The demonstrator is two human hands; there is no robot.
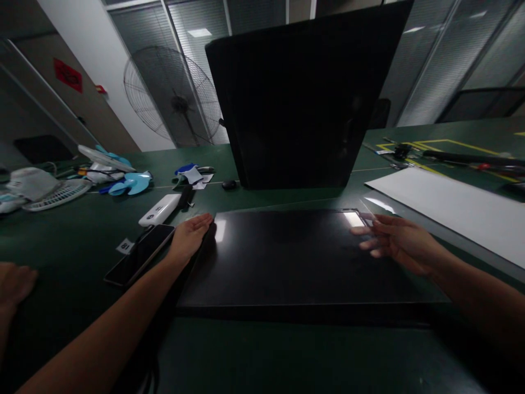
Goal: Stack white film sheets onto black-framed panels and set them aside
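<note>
Clear sheet (287, 260), right hand (397, 239) pinching its corner, left hand (190, 236) at left edge, grip unclear

L hand (191, 238) is at the left edge of a clear sheet (279, 257) & R hand (396, 241) pinches its far right corner, w/ a flat black thing (303, 313) under it on the green tbl (287, 358). A big black board (303, 104) stands up just behind. Nr L hand lie a phone (143, 254) & a small white box (159, 209), w/ another person's hand (16, 282) far left & a white board (447, 202) on the right.
</note>
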